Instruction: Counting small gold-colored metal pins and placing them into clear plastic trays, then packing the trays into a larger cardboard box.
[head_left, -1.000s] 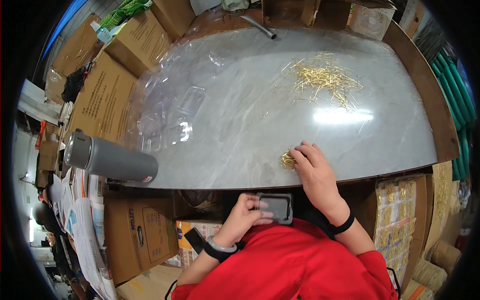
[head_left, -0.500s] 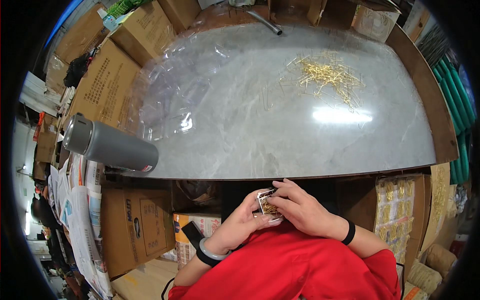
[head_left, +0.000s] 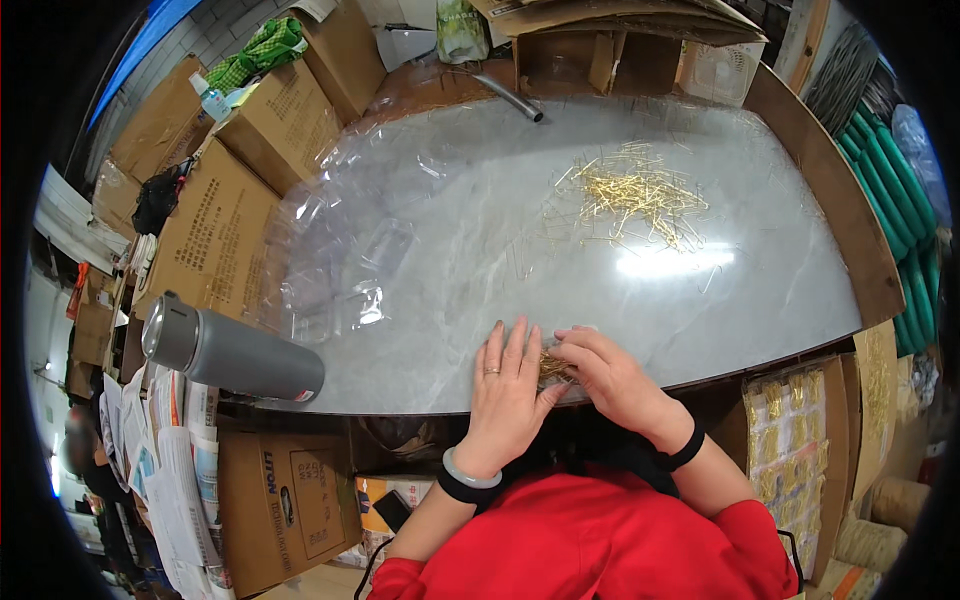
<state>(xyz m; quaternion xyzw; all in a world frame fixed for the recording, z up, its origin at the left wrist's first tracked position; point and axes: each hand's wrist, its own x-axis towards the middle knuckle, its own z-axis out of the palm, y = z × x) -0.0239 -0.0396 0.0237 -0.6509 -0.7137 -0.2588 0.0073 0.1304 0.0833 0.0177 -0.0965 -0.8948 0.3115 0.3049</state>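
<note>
At the table's near edge, my left hand [head_left: 505, 385] lies palm down with its fingers stretched forward, a ring on one finger. Between my hands sits a small bunch of gold wire hooks [head_left: 551, 368]. My right hand [head_left: 612, 378] bends its fingers against the bunch from the right, gripping it. My left thumb points toward the bunch's near side. Whether a clear plastic box still surrounds these hooks is hidden by my fingers. Farther off, toward the right, a loose pile of gold wire hooks [head_left: 640, 200] is spread on the grey marbled tabletop [head_left: 450, 300].
Clear plastic boxes [head_left: 385, 245] crowd the table's left side. A grey flask [head_left: 245, 352] stands at the near left corner. Cardboard boxes [head_left: 215, 225] line the left, and a brown board [head_left: 830, 170] edges the right. A metal tube [head_left: 508, 95] lies at the back.
Both hands have moved forward from below the table edge onto the tabletop. My left hand has gone from holding a clear box of hooks to lying flat. The view has tilted up slightly.
</note>
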